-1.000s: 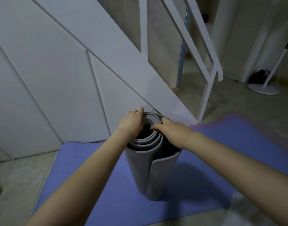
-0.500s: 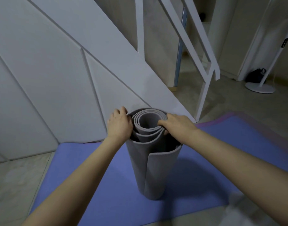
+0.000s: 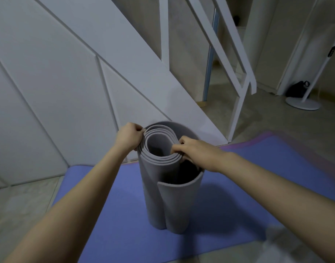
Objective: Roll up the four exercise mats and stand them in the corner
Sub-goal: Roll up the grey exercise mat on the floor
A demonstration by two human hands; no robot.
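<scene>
A grey exercise mat (image 3: 168,202) stands upright as a loose roll on a flat blue mat (image 3: 238,196). Its inner coil is tight at the top left, and the outer flap bulges away at the front right. My left hand (image 3: 127,136) pinches the layers at the roll's top left rim. My right hand (image 3: 193,150) grips the inner layers at the top right, fingers curled over the edge. A pink mat edge (image 3: 288,138) shows under the blue mat at the far right.
A white panelled stair wall (image 3: 68,82) rises right behind the roll. White stair railings (image 3: 236,73) stand at the back right. A white floor-lamp base (image 3: 303,103) and a dark bag (image 3: 297,90) sit on the tiled floor far right.
The inner coil has tightened and shifted toward the roll's left side. My left hand has gone from the outer rim to pinching the layers; my right hand pulled the layers in.
</scene>
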